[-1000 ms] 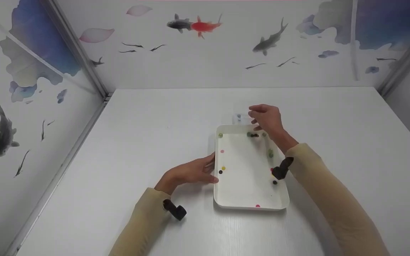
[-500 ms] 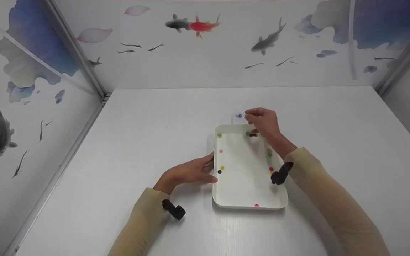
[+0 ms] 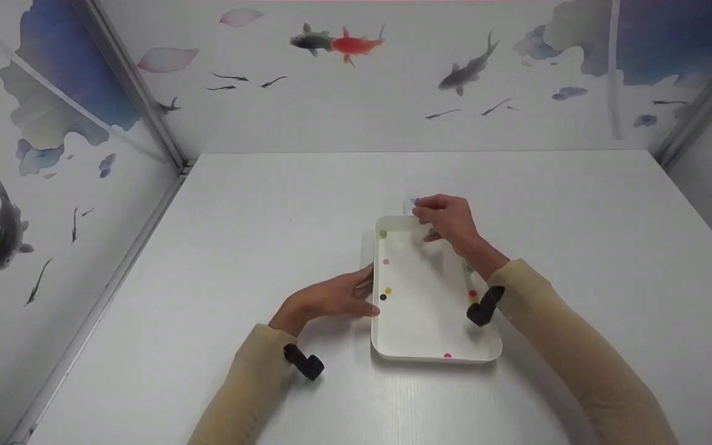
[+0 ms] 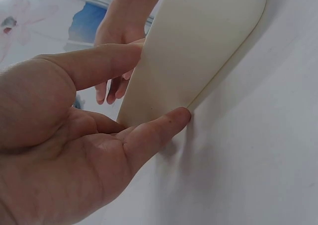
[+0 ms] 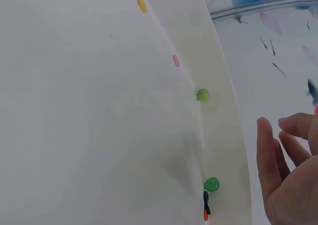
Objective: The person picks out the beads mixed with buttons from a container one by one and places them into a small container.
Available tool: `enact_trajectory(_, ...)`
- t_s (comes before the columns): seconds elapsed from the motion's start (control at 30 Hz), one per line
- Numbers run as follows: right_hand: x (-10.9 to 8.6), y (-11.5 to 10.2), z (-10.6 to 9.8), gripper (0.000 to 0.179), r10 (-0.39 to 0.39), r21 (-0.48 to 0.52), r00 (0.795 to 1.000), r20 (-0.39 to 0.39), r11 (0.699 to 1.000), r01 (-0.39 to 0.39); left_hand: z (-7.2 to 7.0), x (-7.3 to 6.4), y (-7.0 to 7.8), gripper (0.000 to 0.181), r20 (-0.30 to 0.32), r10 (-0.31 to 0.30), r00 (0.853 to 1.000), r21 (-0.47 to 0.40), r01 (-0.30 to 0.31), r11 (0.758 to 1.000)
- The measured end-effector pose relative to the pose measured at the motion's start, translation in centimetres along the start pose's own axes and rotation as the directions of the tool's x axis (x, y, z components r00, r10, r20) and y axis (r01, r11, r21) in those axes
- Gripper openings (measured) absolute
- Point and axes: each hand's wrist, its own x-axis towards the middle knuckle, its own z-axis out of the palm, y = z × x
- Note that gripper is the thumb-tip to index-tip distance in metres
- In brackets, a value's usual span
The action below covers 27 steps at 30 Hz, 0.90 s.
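Note:
A white rectangular tray [image 3: 424, 327] lies on the table. My left hand [image 3: 330, 298] touches the outside of its left wall, thumb near the rim and fingers along the side; in the left wrist view one fingertip [image 4: 181, 114] meets the bottom edge. Past the tray's far rim is my right hand [image 3: 453, 224], thumb and forefinger close together but apart, nothing visible between them in the right wrist view. Its fingertips are by a small blue bead-like ball [image 3: 415, 201] in or on a clear container, mostly hidden. A green marble [image 5: 211, 184] and a yellow-green marble [image 5: 202, 95] sit along the tray wall.
Along the tray's edges lie a pink piece [image 5: 176, 60], a yellow one [image 5: 142, 5], a red one [image 3: 448, 356] and several others. A small dark-and-orange piece [image 5: 206, 207] is near the green marble. Behind the table [image 3: 257, 216] stands a fish-printed wall [image 3: 356, 117].
My right hand has moved left and slightly nearer, now covering most of the clear container and the dark pieces at the tray's far end. The left hand and tray stay put.

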Motion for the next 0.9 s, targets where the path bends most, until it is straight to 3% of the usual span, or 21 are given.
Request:
enact_trajectory(0.1,-0.3,0.0,0.2,0.035,0.007,-0.006,1.000,0.009,1.000,-0.007,0.0,0.0,0.1,0.098,-0.002,-0.003,1.000,0.020,0.003,1.000)
enact_trajectory(0.33,-0.6,0.0,0.7,0.035,0.016,0.003,0.998,0.053,1.000,-0.017,-0.1,0.0,0.0,0.097,0.035,0.063,0.997,-0.032,-0.062,0.998)
enact_trajectory(0.9,-0.6,0.8,2.4,0.032,0.074,-0.026,0.992,0.099,0.997,-0.071,-0.1,-0.1,0.1,0.097,-0.015,-0.010,1.000,0.052,0.010,0.999)
